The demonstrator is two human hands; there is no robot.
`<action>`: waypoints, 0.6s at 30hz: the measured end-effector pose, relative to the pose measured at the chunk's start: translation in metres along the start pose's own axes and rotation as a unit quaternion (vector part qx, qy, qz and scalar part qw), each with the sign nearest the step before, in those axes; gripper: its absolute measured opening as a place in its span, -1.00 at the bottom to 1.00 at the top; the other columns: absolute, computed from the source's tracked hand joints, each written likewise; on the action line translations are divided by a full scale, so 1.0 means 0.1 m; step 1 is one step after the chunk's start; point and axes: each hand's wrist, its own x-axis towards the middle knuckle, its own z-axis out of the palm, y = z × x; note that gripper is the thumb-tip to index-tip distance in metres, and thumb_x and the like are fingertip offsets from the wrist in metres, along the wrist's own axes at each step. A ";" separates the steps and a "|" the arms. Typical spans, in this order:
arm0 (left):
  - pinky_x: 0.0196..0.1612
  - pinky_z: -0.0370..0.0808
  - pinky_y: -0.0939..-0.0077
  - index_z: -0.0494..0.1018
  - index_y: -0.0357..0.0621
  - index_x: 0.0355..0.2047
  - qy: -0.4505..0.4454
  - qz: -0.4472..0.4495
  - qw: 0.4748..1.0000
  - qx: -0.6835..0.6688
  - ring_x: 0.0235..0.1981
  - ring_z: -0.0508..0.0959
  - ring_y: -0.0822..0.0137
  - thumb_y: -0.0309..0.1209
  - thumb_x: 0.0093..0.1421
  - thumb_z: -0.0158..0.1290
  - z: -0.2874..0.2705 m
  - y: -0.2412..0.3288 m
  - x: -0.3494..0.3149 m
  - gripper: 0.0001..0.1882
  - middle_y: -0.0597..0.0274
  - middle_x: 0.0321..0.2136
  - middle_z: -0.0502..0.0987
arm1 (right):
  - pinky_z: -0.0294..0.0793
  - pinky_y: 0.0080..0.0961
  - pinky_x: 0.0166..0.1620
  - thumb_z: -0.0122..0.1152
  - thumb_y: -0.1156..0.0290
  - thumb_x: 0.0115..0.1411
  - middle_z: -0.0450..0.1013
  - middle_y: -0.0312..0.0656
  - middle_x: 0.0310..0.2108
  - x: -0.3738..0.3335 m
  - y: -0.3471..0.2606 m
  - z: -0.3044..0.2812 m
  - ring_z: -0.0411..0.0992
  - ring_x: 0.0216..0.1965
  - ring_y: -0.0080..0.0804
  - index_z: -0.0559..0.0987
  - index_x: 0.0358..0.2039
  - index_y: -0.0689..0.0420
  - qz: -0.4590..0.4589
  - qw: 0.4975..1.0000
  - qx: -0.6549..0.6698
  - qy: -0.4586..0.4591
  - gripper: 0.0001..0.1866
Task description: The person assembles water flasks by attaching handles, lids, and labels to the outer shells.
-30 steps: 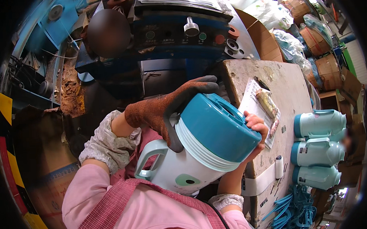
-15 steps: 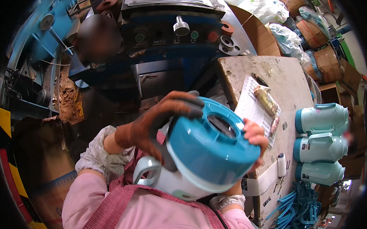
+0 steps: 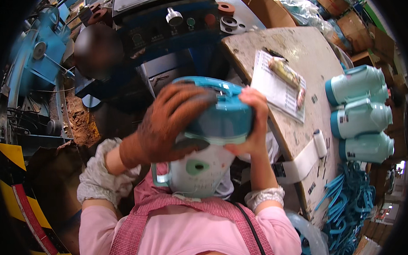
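Upside down in front of my chest is a pale mint thermos jug [image 3: 205,165], its blue base [image 3: 226,122] facing up and its handle on the left. My left hand [image 3: 165,122], in a brown work glove with dark fingertips, is closed around the left side of the base. The bare fingers of my right hand [image 3: 254,123] grip the right side, thumb below the base's edge. The jug's mouth end points down toward my apron and is hidden.
To the right, a worn table [image 3: 300,47] carries a paper sheet [image 3: 267,87] with a wrapped roll and a label roll [image 3: 320,143]. Several mint jugs [image 3: 363,117] lie beyond it, above blue plastic handles [image 3: 346,208]. A dark machine with a knobbed panel [image 3: 165,36] stands ahead.
The jug has turned more upright, its base tipping away from me so its side now faces me. My left hand has slid across the base's near side. The view has shifted.
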 end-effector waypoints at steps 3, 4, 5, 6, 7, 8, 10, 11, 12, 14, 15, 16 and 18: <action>0.05 0.22 0.14 0.19 -0.16 0.09 -0.126 -0.105 0.985 0.060 -0.03 0.32 0.01 -0.18 -0.31 0.32 -0.04 0.12 0.30 -0.09 0.02 -0.09 0.35 | 0.22 -0.26 0.01 0.45 0.15 -0.46 0.27 -0.07 -0.17 0.09 0.11 0.01 0.23 -0.08 -0.13 0.32 -0.10 0.15 0.034 0.999 -0.023 -0.019 -0.16; 0.01 0.24 0.16 0.24 -0.12 0.04 -0.122 -0.115 0.983 0.069 -0.05 0.34 0.02 -0.15 -0.34 0.34 0.02 0.07 0.29 -0.11 0.03 -0.13 0.36 | 0.23 -0.33 -0.02 0.44 0.13 -0.37 0.26 -0.08 -0.17 0.11 0.13 0.07 0.23 -0.09 -0.16 0.33 -0.10 0.13 0.093 0.995 -0.005 -0.024 -0.22; 0.02 0.23 0.16 0.25 -0.11 0.03 -0.107 -0.130 0.982 0.086 -0.06 0.34 0.03 -0.15 -0.34 0.33 0.06 0.06 0.24 -0.13 0.03 -0.13 0.36 | 0.23 -0.38 -0.04 0.35 0.13 -0.17 0.29 -0.10 -0.23 0.08 0.18 0.15 0.25 -0.13 -0.19 0.37 -0.16 0.14 0.104 0.995 0.013 0.003 -0.41; 0.02 0.23 0.15 0.26 -0.10 0.01 -0.091 -0.145 0.980 0.103 -0.06 0.34 0.03 -0.16 -0.34 0.33 0.09 0.06 0.16 -0.15 0.03 -0.13 0.36 | 0.25 -0.39 -0.05 0.26 0.17 -0.06 0.31 -0.10 -0.27 0.08 0.22 0.23 0.28 -0.15 -0.20 0.39 -0.19 0.15 0.110 0.993 0.039 0.017 -0.53; 0.02 0.22 0.15 0.27 -0.09 0.00 -0.081 -0.160 0.977 0.116 -0.06 0.34 0.03 -0.16 -0.34 0.33 0.14 0.02 0.08 -0.17 0.03 -0.13 0.36 | 0.26 -0.41 -0.06 0.18 0.20 0.05 0.33 -0.10 -0.30 0.07 0.28 0.32 0.30 -0.18 -0.21 0.42 -0.23 0.17 0.120 0.990 0.065 0.034 -0.64; 0.04 0.19 0.15 0.30 -0.07 -0.03 -0.073 -0.160 0.977 0.118 -0.07 0.35 0.03 -0.17 -0.33 0.31 0.15 -0.02 0.01 -0.21 0.05 -0.15 0.37 | 0.28 -0.42 -0.09 0.10 0.24 0.10 0.35 -0.09 -0.33 0.08 0.34 0.44 0.33 -0.23 -0.21 0.44 -0.26 0.18 0.126 0.987 0.088 0.054 -0.71; 0.06 0.18 0.17 0.34 -0.07 -0.05 -0.080 -0.222 0.965 0.116 -0.06 0.35 0.04 -0.15 -0.32 0.29 0.06 0.02 -0.08 -0.25 0.08 -0.16 0.39 | 0.33 -0.44 -0.19 -0.01 0.30 0.18 0.38 -0.07 -0.36 0.04 0.39 0.68 0.37 -0.31 -0.23 0.46 -0.31 0.21 0.133 0.982 0.109 0.079 -0.77; 0.06 0.19 0.18 0.35 -0.07 -0.06 -0.073 -0.223 0.963 0.130 -0.07 0.35 0.05 -0.14 -0.32 0.29 0.02 0.02 -0.14 -0.26 0.09 -0.16 0.40 | 0.34 -0.43 -0.21 -0.02 0.30 0.18 0.39 -0.09 -0.39 0.02 0.38 0.79 0.38 -0.33 -0.24 0.48 -0.35 0.21 0.135 0.976 0.142 0.096 -0.77; 0.06 0.20 0.18 0.36 -0.07 -0.07 -0.059 -0.226 0.967 0.107 -0.07 0.35 0.06 -0.14 -0.32 0.29 -0.02 0.00 -0.18 -0.27 0.10 -0.16 0.41 | 0.34 -0.42 -0.22 -0.03 0.31 0.18 0.40 -0.09 -0.40 0.05 0.36 0.85 0.38 -0.33 -0.23 0.48 -0.37 0.20 0.131 0.977 0.129 0.108 -0.78; 0.08 0.21 0.21 0.37 -0.09 -0.08 -0.046 -0.244 0.966 0.072 -0.05 0.34 0.06 -0.11 -0.32 0.30 -0.12 -0.05 -0.29 -0.27 0.08 -0.17 0.41 | 0.33 -0.39 -0.22 -0.04 0.33 0.18 0.41 -0.10 -0.43 0.07 0.36 1.02 0.37 -0.34 -0.20 0.50 -0.41 0.20 0.132 0.971 0.155 0.127 -0.79; 0.07 0.22 0.22 0.37 -0.10 -0.08 -0.049 -0.256 0.963 0.065 -0.04 0.34 0.06 -0.12 -0.31 0.30 -0.20 -0.03 -0.32 -0.26 0.08 -0.17 0.41 | 0.33 -0.39 -0.21 -0.04 0.33 0.18 0.42 -0.10 -0.42 0.09 0.33 1.08 0.37 -0.33 -0.21 0.50 -0.40 0.19 0.129 0.972 0.159 0.114 -0.79; 0.07 0.23 0.24 0.36 -0.11 -0.07 -0.054 -0.258 0.963 0.049 -0.04 0.34 0.07 -0.12 -0.31 0.30 -0.22 -0.02 -0.29 -0.26 0.08 -0.16 0.40 | 0.33 -0.39 -0.21 -0.03 0.34 0.18 0.42 -0.10 -0.42 0.11 0.35 1.06 0.37 -0.33 -0.21 0.51 -0.39 0.19 0.126 0.974 0.152 0.109 -0.79; 0.04 0.28 0.31 0.32 -0.14 -0.02 -0.008 -0.331 0.940 -0.084 -0.03 0.34 0.15 -0.16 -0.27 0.31 -0.23 0.08 -0.32 -0.24 0.10 -0.14 0.39 | 0.34 -0.53 -0.19 -0.06 0.32 0.23 0.38 -0.17 -0.37 0.16 0.34 0.89 0.35 -0.31 -0.40 0.49 -0.29 0.17 0.054 0.994 0.077 0.052 -0.78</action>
